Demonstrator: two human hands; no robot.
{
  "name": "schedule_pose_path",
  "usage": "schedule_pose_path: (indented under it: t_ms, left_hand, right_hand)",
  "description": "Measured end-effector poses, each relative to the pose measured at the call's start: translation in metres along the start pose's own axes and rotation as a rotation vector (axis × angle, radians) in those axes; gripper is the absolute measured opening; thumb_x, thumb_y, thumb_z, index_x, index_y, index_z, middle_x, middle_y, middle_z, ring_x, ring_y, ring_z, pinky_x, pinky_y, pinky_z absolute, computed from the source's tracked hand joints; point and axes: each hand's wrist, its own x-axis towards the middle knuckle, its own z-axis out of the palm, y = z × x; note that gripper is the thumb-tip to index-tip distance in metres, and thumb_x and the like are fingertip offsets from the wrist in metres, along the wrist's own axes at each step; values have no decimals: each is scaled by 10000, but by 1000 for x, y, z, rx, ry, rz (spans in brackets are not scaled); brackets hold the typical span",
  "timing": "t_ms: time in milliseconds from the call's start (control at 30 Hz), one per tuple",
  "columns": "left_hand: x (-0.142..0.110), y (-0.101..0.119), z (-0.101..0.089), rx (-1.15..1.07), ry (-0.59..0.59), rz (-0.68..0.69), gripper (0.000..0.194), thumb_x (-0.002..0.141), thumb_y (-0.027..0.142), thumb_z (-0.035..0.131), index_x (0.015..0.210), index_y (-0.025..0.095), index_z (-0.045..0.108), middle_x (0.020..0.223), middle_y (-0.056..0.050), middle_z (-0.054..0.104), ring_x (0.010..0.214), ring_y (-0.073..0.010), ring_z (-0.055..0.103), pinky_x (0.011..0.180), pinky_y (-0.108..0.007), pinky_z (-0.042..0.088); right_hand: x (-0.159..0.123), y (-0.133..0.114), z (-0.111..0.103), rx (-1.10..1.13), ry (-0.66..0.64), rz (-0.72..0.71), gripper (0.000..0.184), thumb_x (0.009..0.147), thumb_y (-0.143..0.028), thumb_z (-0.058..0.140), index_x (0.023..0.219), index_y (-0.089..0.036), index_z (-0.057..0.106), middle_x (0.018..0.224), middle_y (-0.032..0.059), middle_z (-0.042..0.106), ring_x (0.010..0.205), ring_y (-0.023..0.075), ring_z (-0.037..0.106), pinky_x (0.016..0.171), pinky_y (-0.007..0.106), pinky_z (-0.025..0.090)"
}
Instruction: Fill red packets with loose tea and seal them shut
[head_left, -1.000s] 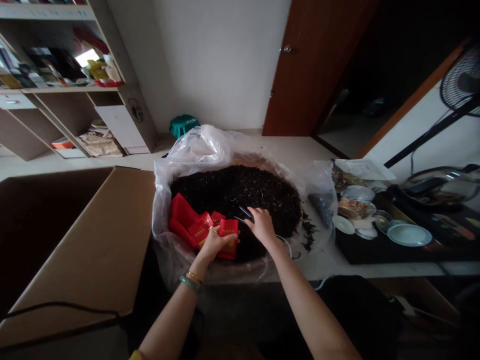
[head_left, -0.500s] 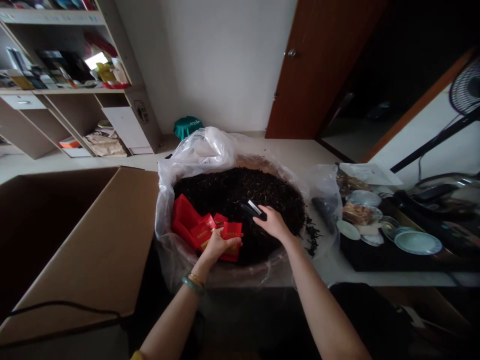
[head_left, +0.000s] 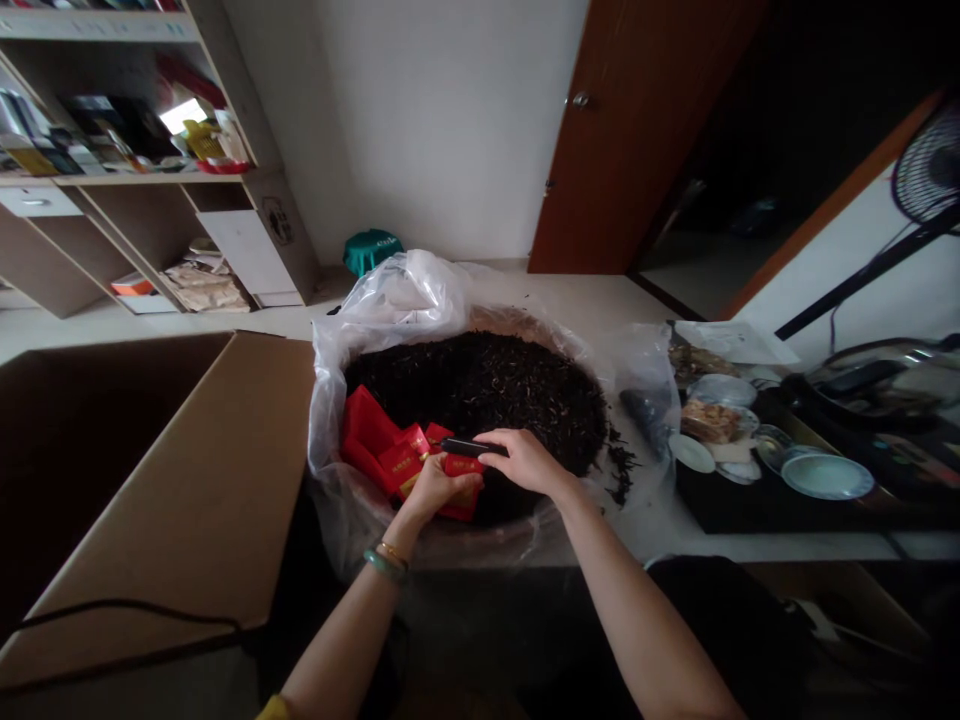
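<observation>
In the head view my left hand [head_left: 436,489] is closed on a small red packet [head_left: 463,465] with gold print. My right hand [head_left: 523,457] grips a slim black stapler-like tool [head_left: 466,446], which lies across the top edge of that packet; whether its jaws are closed on it I cannot tell. More red packets [head_left: 399,458] are heaped to the left, beside a larger red bag [head_left: 367,424]. Everything is above or on dark, dry loose leaves, like tea [head_left: 510,385], in a wide container lined with a clear plastic bag [head_left: 328,440].
On the left stands an open cardboard box [head_left: 217,470]. A dark tray [head_left: 739,510] on the right carries a pale bowl [head_left: 827,474], small dishes and a lidded pan [head_left: 877,380]. Spilled leaves [head_left: 621,468] lie by the container. Shelves and a brown door [head_left: 600,180] are behind.
My right hand has moved left and turned the black tool, bringing it from above the leaves to the top of the red packet. My left hand keeps its hold.
</observation>
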Motion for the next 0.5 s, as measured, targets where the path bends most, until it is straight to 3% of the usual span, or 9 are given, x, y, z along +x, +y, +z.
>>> schedule_pose_path:
  t_ms: [133, 333, 500]
  left_hand:
    - [0, 0, 0, -14, -8, 0, 438, 448, 394, 865, 734, 107, 698, 663, -45, 723, 605, -188, 674, 624, -288, 539]
    - [-1, 3, 1, -3, -30, 47, 440, 469, 352, 865, 805, 110, 715, 702, -48, 731, 623, -175, 672, 653, -277, 533]
    - [-1, 2, 1, 3, -22, 5, 419, 459, 358, 867, 750, 104, 705, 663, -43, 720, 593, -173, 662, 630, -279, 528]
  right_hand:
    - [-1, 2, -1, -28, 7, -26, 303, 800, -195, 610, 1090, -242, 688, 1104, 44, 704, 1029, 221, 649, 930, 344, 476]
    - [-2, 6, -10, -30, -76, -2, 424, 737, -219, 688, 1159, -196, 652, 1162, 88, 676, 1071, 247, 628, 943, 364, 466]
    - [-3, 5, -10, -22, -36, 5, 305, 790, -207, 634, 1090, -225, 685, 1101, 47, 706, 1031, 224, 649, 920, 341, 476]
